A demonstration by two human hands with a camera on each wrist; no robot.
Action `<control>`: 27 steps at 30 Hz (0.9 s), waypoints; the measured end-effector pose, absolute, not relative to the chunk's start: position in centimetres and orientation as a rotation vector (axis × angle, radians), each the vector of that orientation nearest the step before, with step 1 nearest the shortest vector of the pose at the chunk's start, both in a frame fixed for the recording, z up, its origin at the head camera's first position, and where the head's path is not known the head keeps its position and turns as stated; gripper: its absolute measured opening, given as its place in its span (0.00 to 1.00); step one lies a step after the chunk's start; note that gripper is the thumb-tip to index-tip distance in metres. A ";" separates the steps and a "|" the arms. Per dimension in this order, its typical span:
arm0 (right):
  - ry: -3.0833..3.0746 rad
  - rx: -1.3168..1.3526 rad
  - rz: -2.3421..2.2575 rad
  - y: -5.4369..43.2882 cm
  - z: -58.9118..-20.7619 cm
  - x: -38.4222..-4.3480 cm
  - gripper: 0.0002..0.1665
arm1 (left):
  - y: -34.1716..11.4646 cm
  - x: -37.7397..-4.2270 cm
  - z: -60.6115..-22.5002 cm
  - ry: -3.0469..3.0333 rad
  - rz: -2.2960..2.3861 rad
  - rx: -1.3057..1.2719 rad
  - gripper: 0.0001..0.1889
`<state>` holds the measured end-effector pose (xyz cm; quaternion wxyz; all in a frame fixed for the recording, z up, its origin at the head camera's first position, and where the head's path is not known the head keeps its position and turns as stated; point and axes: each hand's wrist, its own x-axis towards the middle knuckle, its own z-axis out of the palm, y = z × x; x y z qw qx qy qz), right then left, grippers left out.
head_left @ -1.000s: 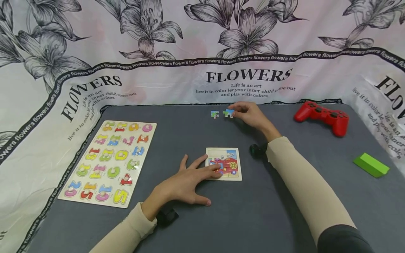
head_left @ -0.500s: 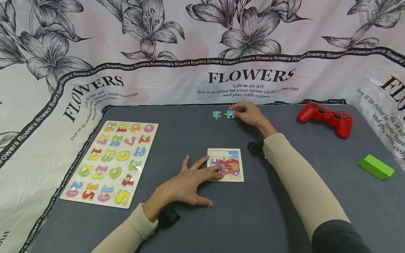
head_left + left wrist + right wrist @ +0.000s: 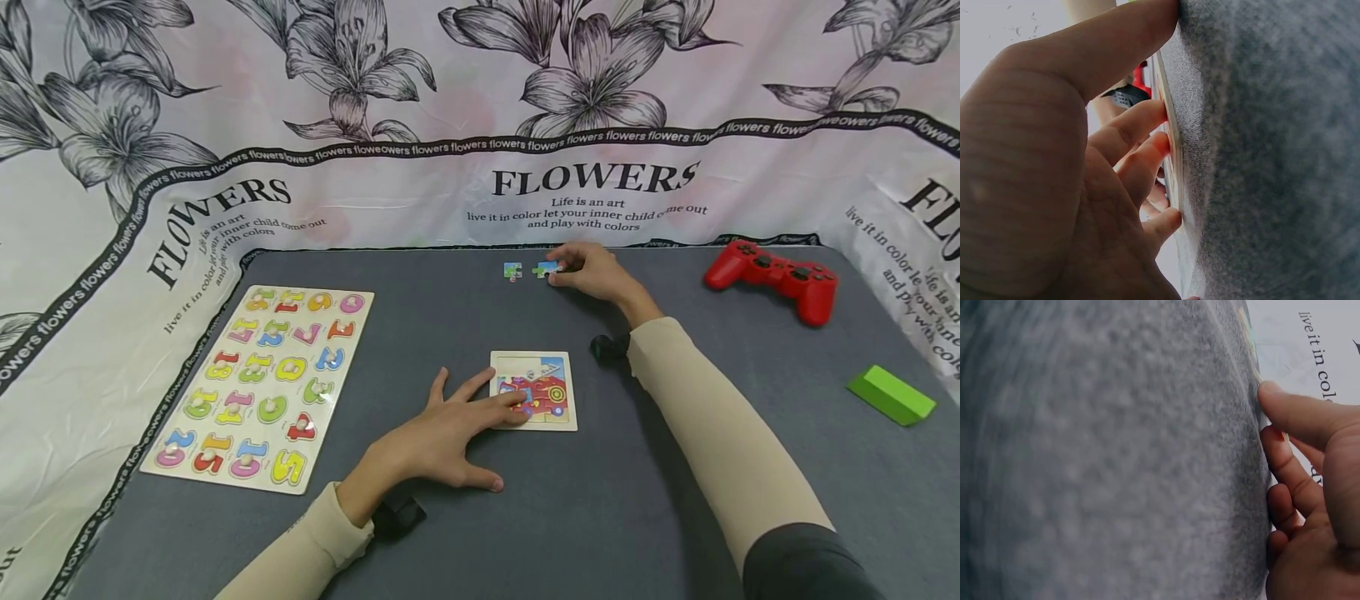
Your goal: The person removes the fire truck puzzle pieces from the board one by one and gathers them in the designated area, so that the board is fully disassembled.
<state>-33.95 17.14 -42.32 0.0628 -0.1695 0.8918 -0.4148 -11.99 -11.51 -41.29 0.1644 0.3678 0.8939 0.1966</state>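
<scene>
1. The puzzle [image 3: 555, 392] lies flat at the centre of the frame, on the grey table [image 3: 420, 325]. Its upper left shows pale, bare-looking wood, perhaps unfilled.
2. The left hand [image 3: 450, 437], just left of it, has its fingers spread and extended, grasping nothing. Some fingertips rest on the puzzle, seemingly to keep it from sliding.
3. The right hand [image 3: 596, 271], at upper centre, pinches the wide piece [image 3: 544, 270] at its right end between thumb and index finger; the other fingers are bent inward. Such an end hold probably leaves the left edge free to line up.
4. The small piece [image 3: 512, 271] lies just left of it, apart and untouched, presumably kept within easy reach.
5. The number board [image 3: 257, 388] at left, and the controller [image 3: 772, 279] and green block [image 3: 891, 396] at right, sit well apart, apparently out of the way.
</scene>
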 end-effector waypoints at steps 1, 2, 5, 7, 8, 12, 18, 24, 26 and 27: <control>2.704 -0.512 -1.245 17.1 -42.4 -34.0 0.22 | -11.5 -12.0 -41.3 2.546 0.562 1.049 0.43; 2.713 -0.512 -1.239 17.1 -42.5 -34.0 0.21 | -11.5 -12.0 -41.3 2.546 0.562 1.049 0.43; 2.753 -0.517 -1.203 17.1 -42.6 -34.0 0.20 | -11.5 -12.0 -41.4 2.543 0.563 1.051 0.43; 2.772 -0.523 -1.180 17.1 -42.6 -34.0 0.19 | -11.5 -12.0 -41.4 2.541 0.563 1.053 0.43; 2.783 -0.523 -1.164 17.1 -42.6 -34.0 0.19 | -11.5 -12.0 -41.4 2.542 0.561 1.053 0.43; 2.804 -0.517 -1.117 17.0 -42.5 -34.0 0.20 | -11.6 -12.0 -41.4 2.543 0.557 1.049 0.43; 2.800 -0.520 -1.107 17.2 -42.4 -34.1 0.23 | -11.5 -12.0 -41.4 2.545 0.551 1.045 0.43; 2.834 -0.505 -1.095 17.6 -42.7 -34.1 0.22 | -11.5 -12.0 -41.4 2.544 0.554 1.045 0.44; 2.841 -0.500 -1.088 17.6 -42.8 -34.1 0.21 | -11.5 -12.0 -41.4 2.543 0.558 1.046 0.44; 2.842 -0.499 -1.085 17.6 -42.8 -34.1 0.21 | -11.5 -12.0 -41.4 2.542 0.559 1.046 0.44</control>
